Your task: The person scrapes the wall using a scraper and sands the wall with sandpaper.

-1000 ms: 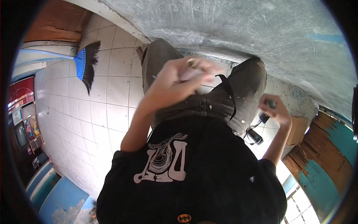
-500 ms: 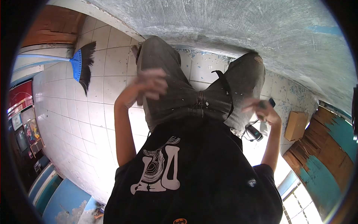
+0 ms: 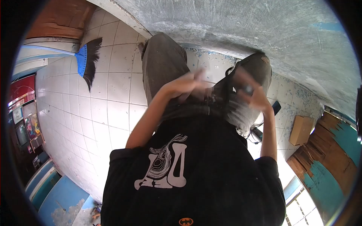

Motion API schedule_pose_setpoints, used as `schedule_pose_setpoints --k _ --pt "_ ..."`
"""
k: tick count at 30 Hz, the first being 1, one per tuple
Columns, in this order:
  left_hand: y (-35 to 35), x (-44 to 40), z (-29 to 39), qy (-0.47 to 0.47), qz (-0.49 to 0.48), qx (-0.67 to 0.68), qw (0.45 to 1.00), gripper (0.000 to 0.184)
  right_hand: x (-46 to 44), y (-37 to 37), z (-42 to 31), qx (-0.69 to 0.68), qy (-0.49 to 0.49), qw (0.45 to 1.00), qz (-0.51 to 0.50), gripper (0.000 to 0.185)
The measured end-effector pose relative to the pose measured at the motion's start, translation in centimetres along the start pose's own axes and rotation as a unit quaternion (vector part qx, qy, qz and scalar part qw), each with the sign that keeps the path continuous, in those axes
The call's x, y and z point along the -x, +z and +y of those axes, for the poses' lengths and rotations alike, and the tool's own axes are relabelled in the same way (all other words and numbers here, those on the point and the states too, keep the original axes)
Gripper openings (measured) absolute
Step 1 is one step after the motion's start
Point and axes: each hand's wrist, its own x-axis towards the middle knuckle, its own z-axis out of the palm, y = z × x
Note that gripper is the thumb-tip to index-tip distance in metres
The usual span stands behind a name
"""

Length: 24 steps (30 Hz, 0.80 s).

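My left hand is over the lap, its fingers smeared by motion; nothing can be made out in it. Across from it, my right hand hovers above the right thigh, also blurred. A small greyish spot shows by its fingers, too unclear to name. Between the hands a black strap hangs over the dark grey trousers. Beside the right wrist lies a dark flat object on the floor side. Below it, a black device with a cable is partly covered by the forearm.
A scuffed grey wall rises right before the knees. On the tiled floor to the left is a broom with a blue head. A cardboard box and a peeling wooden panel are at the right.
My left hand has moved right, from the left thigh to over the lap. My right hand has moved up and inward, closer to the strap. The view has shifted slightly.
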Motion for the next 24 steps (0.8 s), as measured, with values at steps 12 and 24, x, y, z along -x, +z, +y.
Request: schedule_pose_setpoints --k 12,24 --pt "2.7 -4.1 0.5 0.038 0.006 0.179 0.983 0.066 2.9 -4.6 -2.1 0.045 0.063 0.993 0.087 0.034" --pt "-11.2 -1.9 5.9 0.074 0.047 -0.087 0.992 0.042 3.2 -11.9 -6.8 0.059 0.009 0.978 0.199 0.014"
